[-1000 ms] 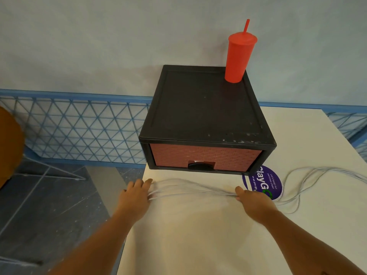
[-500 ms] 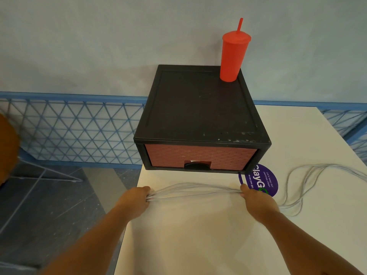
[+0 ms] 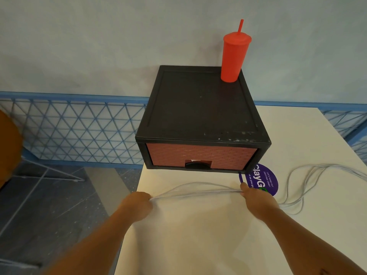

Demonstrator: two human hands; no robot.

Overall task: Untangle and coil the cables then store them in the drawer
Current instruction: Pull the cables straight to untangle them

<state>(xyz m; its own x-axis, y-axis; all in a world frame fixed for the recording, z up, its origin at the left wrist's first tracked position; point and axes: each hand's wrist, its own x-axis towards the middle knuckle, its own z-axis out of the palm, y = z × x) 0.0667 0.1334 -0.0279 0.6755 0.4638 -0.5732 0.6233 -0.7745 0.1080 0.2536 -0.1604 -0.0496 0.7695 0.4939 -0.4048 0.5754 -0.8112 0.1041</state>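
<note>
Several thin grey cables (image 3: 195, 190) stretch across the white table (image 3: 198, 235) between my two hands. My left hand (image 3: 137, 205) grips the bundle at the table's left edge, fingers curled round it. My right hand (image 3: 256, 201) holds the strands further right, in front of the drawer unit. Past my right hand the loose cables (image 3: 297, 185) loop over the table and run off to the right. The black drawer unit (image 3: 200, 108) stands at the back, its red-brown drawer (image 3: 200, 157) closed.
A red tumbler (image 3: 234, 56) with a straw stands on the unit's back right corner. A purple round sticker (image 3: 260, 179) lies on the table beside the drawer. Blue mesh fencing (image 3: 79, 132) and a dark floor lie beyond the table's left edge.
My left hand has curled from spread fingers into a grip on the cables and drawn them tighter. My right hand has shifted slightly right, and the strands between my hands lie straighter.
</note>
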